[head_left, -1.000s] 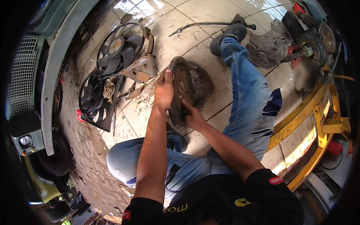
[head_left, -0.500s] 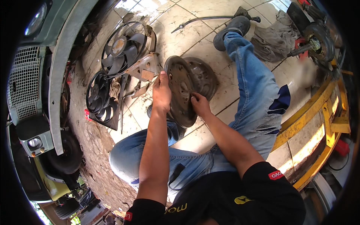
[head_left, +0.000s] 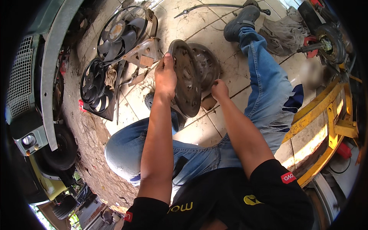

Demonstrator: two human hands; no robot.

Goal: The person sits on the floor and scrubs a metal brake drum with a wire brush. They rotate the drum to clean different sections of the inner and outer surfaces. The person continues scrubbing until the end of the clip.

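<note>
A rusty round metal disc (head_left: 186, 78) stands on edge between my legs on the tiled floor. My left hand (head_left: 165, 74) grips its upper left rim. My right hand (head_left: 219, 89) holds its lower right edge. Behind the disc sits a second round, domed metal part (head_left: 207, 63), touching it. My blue-jeaned legs frame both parts, the right leg (head_left: 264, 76) stretched out toward a grey shoe (head_left: 239, 21).
Two black radiator fans (head_left: 115, 32) in shrouds lie at the left with a metal bracket (head_left: 147, 55). A green vehicle front (head_left: 27, 80) stands further left. A yellow frame (head_left: 326, 119) runs along the right. A grey rag (head_left: 285, 32) and a wheel hub (head_left: 327, 44) lie upper right.
The disc has been tipped more upright and turned edge-on between my hands. Both hands stay on its rim.
</note>
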